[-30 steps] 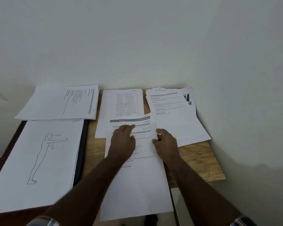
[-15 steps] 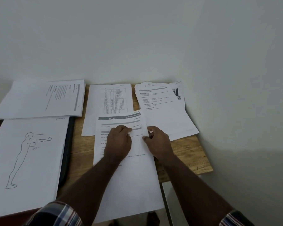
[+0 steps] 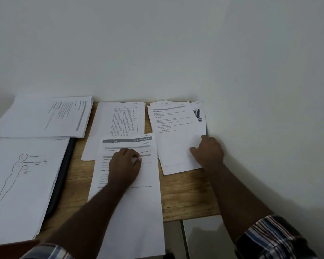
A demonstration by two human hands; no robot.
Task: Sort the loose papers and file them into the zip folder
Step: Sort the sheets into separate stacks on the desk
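Loose papers lie in piles on a small wooden table (image 3: 185, 195). My left hand (image 3: 126, 165) rests on the centre pile (image 3: 137, 212), whose top sheets are fanned to show grey header bars. My right hand (image 3: 209, 152) holds the lower right edge of the right pile (image 3: 176, 144), thumb on top of the sheet. A sheet with a printed table (image 3: 108, 126) lies behind the centre pile. The dark zip folder (image 3: 63, 176) lies at the left, mostly hidden under a pile topped by a drawing of a standing figure (image 3: 26, 184).
Another pile of printed pages (image 3: 36, 116) lies sideways at the far left back. A white wall (image 3: 269, 118) runs close along the table's back and right side. The centre pile overhangs the table's front edge above a tiled floor (image 3: 204, 238).
My right hand left the centre pile's edge and moved right to the right pile. My left hand stayed on the centre pile. The view shifted slightly.
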